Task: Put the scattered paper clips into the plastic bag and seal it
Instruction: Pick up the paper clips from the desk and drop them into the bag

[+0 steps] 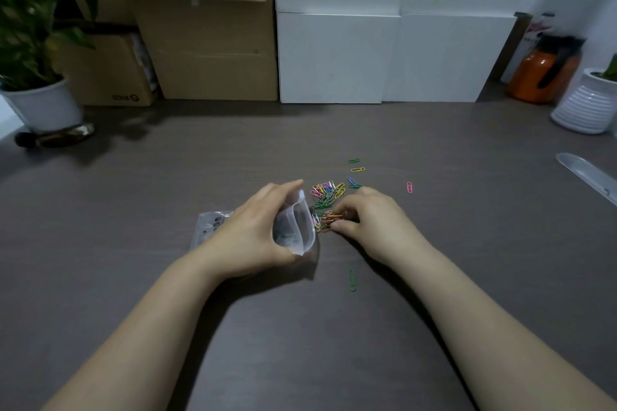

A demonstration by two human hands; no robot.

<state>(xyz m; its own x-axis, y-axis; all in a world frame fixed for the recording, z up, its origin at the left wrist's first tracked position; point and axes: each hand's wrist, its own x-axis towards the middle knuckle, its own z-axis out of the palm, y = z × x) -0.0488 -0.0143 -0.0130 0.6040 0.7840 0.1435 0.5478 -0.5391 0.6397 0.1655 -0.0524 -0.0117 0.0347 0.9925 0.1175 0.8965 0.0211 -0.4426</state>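
while my left hand (253,227) holds the soft, floppy bag (295,227) open on the bench (133,197), my right hand (364,220) pinches tiny, light, slippery clips (325,193) beside its mouth.

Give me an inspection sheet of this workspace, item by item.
Surface: dark grey table.
Job's things: plastic bag with its mouth held open; paper clips piled beside it, strays further out, one green clip nearer the person.
Clutter: clear ruler at the right edge.
Grippers: left hand grips the bag; right hand pinches clips by the bag's mouth.
Cables: nothing seen.
Surroundings: cardboard boxes, white panels, potted plant, orange jug.
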